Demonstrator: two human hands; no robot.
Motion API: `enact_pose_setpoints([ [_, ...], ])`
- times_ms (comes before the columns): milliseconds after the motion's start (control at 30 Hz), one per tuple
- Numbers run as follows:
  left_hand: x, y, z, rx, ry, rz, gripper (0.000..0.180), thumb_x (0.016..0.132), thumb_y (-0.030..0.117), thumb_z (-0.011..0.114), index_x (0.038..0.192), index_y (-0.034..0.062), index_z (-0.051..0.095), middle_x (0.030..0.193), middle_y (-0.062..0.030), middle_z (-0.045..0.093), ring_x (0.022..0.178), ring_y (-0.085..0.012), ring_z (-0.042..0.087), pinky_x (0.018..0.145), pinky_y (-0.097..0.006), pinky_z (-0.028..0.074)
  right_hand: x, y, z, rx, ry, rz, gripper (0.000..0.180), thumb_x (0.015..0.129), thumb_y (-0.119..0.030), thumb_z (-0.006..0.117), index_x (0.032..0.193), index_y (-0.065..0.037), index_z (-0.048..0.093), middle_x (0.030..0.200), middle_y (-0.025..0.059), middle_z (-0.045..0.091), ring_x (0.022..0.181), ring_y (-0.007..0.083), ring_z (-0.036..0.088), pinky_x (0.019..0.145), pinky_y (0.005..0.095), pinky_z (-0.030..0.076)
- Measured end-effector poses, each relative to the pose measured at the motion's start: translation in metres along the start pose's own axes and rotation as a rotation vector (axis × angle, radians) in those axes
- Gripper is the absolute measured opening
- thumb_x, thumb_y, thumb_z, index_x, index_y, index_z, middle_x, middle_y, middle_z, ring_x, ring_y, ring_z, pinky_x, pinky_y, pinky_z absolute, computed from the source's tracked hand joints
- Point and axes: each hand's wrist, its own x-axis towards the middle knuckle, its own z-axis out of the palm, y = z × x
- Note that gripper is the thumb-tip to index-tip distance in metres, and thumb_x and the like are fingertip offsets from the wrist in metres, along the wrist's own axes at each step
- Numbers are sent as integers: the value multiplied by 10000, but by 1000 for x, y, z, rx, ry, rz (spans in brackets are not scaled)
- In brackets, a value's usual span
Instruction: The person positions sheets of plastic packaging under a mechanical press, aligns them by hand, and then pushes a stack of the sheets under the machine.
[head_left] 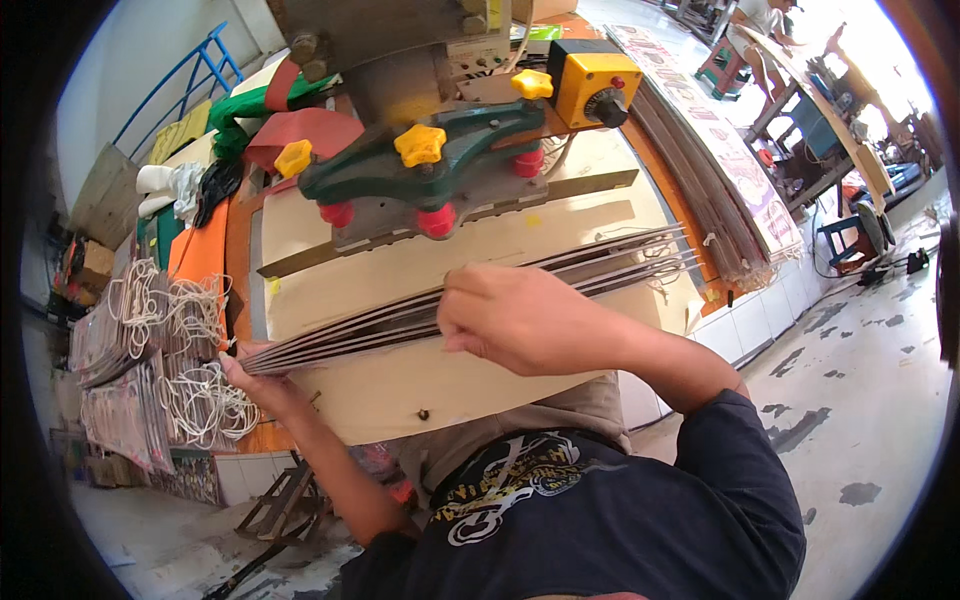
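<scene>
A bundle of thin, flat folded bags (350, 333) lies across in front of me, seen nearly edge-on, with the layers fanned slightly apart. White cord shows at its right end. My left hand (258, 385) grips the bundle's left end, thumb at the edge. Over the middle, my right hand (525, 318) is curled with its fingers pressed together at the layers' edges; what its fingertips pinch is hidden. Beneath the bundle is a cream board (400, 408) on the table. Just beyond stands a press with a dark green clamp frame (420, 165) and yellow star knobs.
Piles of flat bags with white cords (160, 350) sit at the left. A yellow control box (597, 88) is on the press's right side. Long stacked sheets (710, 150) line the table's right edge. A person (768, 18) is at another bench, far right.
</scene>
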Motion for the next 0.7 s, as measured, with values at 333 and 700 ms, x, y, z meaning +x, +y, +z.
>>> enact_pose_setpoints([
  [333, 6, -12, -14, -52, -6, -47, 571, 1011, 566, 310, 698, 120, 480, 624, 16, 459, 556, -99, 411, 533, -263, 326, 1, -8, -5, -24, 152, 50, 174, 840, -121, 733, 937, -55, 604, 944, 100, 549, 878, 302, 567, 759, 402, 478],
  [700, 4, -13, -10, -22, 30, -28, 559, 1007, 556, 299, 680, 127, 445, 624, 10, 464, 592, -121, 426, 590, -291, 359, -4, -11, -1, -390, 108, -9, 138, 809, -134, 622, 940, -97, 648, 1077, 57, 589, 1015, 235, 543, 814, 372, 434],
])
